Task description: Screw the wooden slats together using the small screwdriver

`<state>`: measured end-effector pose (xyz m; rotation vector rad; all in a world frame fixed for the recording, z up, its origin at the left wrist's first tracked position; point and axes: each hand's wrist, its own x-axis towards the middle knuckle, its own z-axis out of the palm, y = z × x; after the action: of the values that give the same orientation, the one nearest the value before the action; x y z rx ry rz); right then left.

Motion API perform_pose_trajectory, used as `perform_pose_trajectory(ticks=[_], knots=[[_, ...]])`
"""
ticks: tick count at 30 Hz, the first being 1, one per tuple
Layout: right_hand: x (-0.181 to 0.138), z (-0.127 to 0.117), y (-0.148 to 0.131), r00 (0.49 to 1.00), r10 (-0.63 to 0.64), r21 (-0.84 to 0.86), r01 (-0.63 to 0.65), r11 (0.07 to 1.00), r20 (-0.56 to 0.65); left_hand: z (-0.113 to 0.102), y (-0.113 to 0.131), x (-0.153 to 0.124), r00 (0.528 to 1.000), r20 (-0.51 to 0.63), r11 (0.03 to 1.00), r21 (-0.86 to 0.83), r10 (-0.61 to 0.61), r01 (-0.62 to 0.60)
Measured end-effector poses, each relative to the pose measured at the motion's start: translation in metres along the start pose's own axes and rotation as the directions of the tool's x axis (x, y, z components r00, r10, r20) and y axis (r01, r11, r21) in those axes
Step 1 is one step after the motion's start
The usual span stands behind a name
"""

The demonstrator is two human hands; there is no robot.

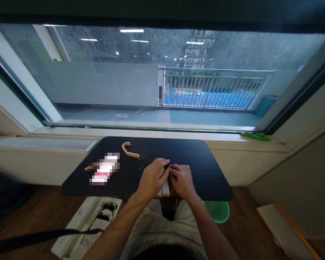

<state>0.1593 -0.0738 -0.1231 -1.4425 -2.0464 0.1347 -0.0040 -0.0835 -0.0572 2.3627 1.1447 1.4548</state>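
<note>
Pale wooden strips (pixel 165 189) lie at the counter's (pixel 200 155) near edge, probably light and stiff, best held by their sides. Left grip (pixel 152 177) closes on a small dark piece (pixel 167 166); right grip (pixel 183 182) is curled, its hold I cannot tell.

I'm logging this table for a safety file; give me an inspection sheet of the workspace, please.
Surface: black table, rounded corners.
Job's things: pale strips, small dark piece, wooden hook beside loose screws or nails.
Clutter: blurred-out item on the table's left; white box and green basin below.
Hands: left hand pinches the dark piece; right hand close beside, contact unclear.
Cables: black strap or cable at lower left, kind unclear.
Surroundings: window ahead, radiator left, green item, perhaps cloth, on the sill.
</note>
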Motion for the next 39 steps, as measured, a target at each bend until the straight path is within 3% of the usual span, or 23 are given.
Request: perform_pose_trajectory(ticks=[17, 34, 39], knots=[[0.000, 0.002, 0.000, 0.999, 0.039, -0.007, -0.039, 0.999, 0.013, -0.003, -0.003, -0.006, 0.997, -0.019, 0.997, 0.009, -0.073, 0.074], [0.002, 0.000, -0.003, 0.998, -0.027, -0.032, 0.029, 0.999, 0.062, -0.004, -0.009, -0.005, 0.999, 0.006, 0.999, 0.012, -0.045, 0.045], [0.002, -0.001, -0.007, 0.999, 0.011, -0.039, -0.009, 0.999, 0.047, -0.007, -0.012, -0.006, 0.998, 0.012, 0.997, 0.028, -0.069, 0.069]])
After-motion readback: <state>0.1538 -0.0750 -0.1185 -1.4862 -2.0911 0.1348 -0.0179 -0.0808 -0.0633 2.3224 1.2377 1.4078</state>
